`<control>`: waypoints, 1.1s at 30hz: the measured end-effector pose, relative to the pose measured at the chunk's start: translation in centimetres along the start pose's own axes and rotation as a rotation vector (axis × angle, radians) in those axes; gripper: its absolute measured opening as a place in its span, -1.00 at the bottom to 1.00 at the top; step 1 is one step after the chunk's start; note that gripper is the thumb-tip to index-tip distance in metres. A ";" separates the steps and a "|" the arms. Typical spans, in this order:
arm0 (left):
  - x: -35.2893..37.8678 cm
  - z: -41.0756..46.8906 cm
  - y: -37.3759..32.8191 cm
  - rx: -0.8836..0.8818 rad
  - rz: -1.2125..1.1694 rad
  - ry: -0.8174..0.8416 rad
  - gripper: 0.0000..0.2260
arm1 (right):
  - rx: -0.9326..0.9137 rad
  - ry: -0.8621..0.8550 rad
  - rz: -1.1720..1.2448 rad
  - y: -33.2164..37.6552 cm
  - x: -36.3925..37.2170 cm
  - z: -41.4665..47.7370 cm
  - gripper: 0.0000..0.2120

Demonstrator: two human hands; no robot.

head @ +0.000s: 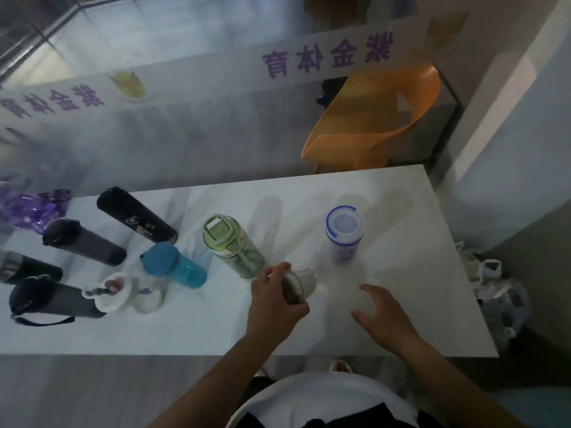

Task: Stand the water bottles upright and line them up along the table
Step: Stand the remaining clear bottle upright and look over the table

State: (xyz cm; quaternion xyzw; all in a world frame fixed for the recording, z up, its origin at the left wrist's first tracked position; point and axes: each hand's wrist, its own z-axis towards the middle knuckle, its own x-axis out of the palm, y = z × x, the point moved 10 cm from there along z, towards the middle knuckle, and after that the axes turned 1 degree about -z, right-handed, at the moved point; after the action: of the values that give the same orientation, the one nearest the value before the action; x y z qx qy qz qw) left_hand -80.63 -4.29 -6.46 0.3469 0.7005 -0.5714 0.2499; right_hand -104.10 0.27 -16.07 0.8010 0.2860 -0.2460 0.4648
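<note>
one clear bottle point(301, 284) with a white cap — gripped by the left hand point(273, 299).

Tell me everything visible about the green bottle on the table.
The green bottle looks like translucent light-green plastic, with a green lid that has a carry loop and a pale flip cap. It seems to stand upright on the white table, between the blue bottle and the left hand. Whether anything touches it is unclear.

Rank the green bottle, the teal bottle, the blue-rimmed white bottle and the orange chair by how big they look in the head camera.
1. orange chair
2. green bottle
3-4. teal bottle and blue-rimmed white bottle: too alike to rank.
</note>
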 end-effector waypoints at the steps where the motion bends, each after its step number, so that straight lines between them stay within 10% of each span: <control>1: -0.1 0.0 -0.5 0.029 0.039 0.024 -0.28 | -0.002 0.017 -0.040 0.0 0.3 0.1 -0.37; 12: 0.9 0.6 -4.1 0.219 0.380 0.251 -0.30 | 0.042 0.072 -0.222 -1.5 2.5 -1.3 -0.35; 22: 0.5 0.0 -2.7 0.221 0.143 0.271 -0.16 | 0.014 0.109 -0.252 0.1 5.4 -3.9 -0.37; 33: -11.1 -8.9 15.1 -0.007 0.148 0.055 -0.29 | -0.100 0.110 -0.291 13.1 12.8 -11.0 -0.40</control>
State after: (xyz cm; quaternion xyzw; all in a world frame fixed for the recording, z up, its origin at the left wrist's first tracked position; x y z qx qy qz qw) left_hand -61.55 3.74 -5.62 0.4124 0.6815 -0.5393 0.2734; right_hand -84.55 7.61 -11.66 0.7393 0.4360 -0.2519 0.4471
